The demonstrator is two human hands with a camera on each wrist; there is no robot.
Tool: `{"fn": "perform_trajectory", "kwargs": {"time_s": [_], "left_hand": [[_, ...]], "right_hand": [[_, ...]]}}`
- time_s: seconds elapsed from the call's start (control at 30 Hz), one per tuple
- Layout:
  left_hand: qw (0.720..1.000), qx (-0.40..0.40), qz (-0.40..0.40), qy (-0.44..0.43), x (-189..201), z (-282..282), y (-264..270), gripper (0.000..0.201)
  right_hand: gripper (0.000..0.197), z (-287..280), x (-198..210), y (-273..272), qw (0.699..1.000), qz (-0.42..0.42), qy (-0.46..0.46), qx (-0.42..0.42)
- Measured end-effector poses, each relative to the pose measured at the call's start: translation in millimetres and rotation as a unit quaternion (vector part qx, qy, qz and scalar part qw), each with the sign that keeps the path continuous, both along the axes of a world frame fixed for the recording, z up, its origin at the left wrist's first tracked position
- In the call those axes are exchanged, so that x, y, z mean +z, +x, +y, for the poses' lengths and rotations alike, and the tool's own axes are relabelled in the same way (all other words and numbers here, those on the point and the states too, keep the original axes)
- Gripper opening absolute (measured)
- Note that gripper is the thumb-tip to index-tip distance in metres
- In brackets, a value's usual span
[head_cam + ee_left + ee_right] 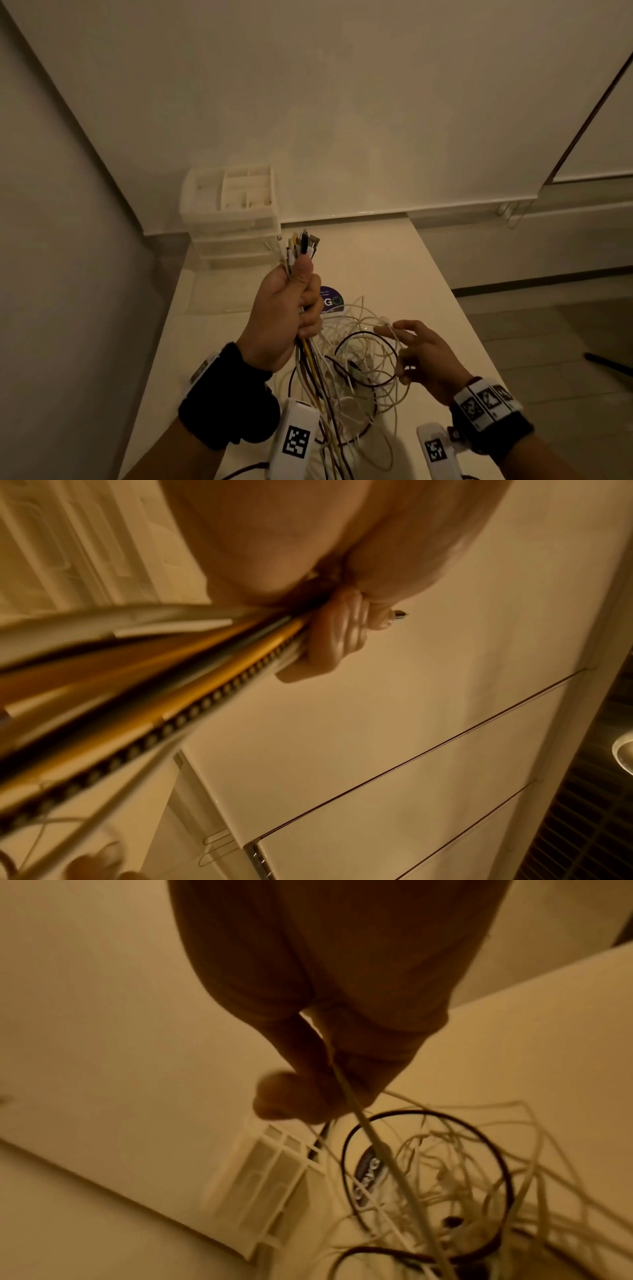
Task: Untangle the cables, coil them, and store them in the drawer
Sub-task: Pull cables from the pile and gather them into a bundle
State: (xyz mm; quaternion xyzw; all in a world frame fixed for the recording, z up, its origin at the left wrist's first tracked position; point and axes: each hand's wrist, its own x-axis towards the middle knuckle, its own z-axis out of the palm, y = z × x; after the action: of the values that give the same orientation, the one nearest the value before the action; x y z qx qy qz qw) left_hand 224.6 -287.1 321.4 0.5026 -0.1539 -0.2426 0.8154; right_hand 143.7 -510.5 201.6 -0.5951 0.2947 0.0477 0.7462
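My left hand (pixel 305 294) is raised above the table and grips a bundle of cables (pixel 310 356) in its fist. Their plugs (pixel 299 245) stick out above my thumb, and in the left wrist view my curled fingers (pixel 329 642) wrap white, yellow and dark cables (pixel 178 693). The rest hangs into a tangle of white and dark cables (pixel 363 363) on the table. My right hand (pixel 397 349) is lower, at the tangle's right side, and pinches one white cable (pixel 383 1158). The translucent white drawer unit (pixel 233 219) stands at the table's back left corner.
The white table (pixel 394 260) has a wall along its left side and another behind it. A round purple label (pixel 331 299) lies behind the tangle. A clear flat plastic piece (pixel 212 294) lies in front of the drawer unit. Floor lies to the right.
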Motion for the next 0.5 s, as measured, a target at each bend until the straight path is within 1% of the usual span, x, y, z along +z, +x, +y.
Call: {"fn": "perform_trajectory", "kwargs": {"time_s": [0.03,0.07,0.1,0.13,0.17,0.2,0.23,0.4,0.47,0.5], "left_hand": [[1.0,0.004,0.006,-0.004,-1,1,1,0.034],[1.0,0.006,0.009,-0.007,-2,2,2,0.033],[1.0,0.005,0.012,-0.006,-3,3,2,0.033],[1.0,0.001,0.012,-0.002,-3,3,2,0.034],[1.0,-0.004,0.008,0.001,-3,3,2,0.035],[1.0,-0.008,0.003,0.003,-3,3,1,0.036],[1.0,-0.013,-0.001,0.003,-2,2,1,0.036],[1.0,-0.018,-0.008,-0.003,-1,5,0,0.037],[1.0,-0.01,-0.002,-0.003,-1,8,0,0.037],[1.0,-0.005,0.002,-0.003,-1,9,-1,0.036]], "right_hand": [[0.035,1,3,-1,0.999,-0.011,0.031,-0.017],[0.027,1,4,0,0.999,-0.002,0.032,-0.039],[0.018,-2,3,1,0.998,0.024,-0.002,-0.058],[0.015,-5,0,2,0.994,0.06,-0.066,-0.063],[0.019,-9,-4,4,0.985,0.09,-0.138,-0.054],[0.025,-12,-7,5,0.975,0.108,-0.189,-0.034],[0.028,-14,-10,4,0.969,0.124,-0.213,-0.021],[0.025,-15,-20,-3,0.953,0.191,-0.236,0.01],[0.024,-10,-13,-2,0.96,0.189,-0.207,0.003],[0.024,-7,-6,-2,0.97,0.165,-0.176,-0.018]]}}
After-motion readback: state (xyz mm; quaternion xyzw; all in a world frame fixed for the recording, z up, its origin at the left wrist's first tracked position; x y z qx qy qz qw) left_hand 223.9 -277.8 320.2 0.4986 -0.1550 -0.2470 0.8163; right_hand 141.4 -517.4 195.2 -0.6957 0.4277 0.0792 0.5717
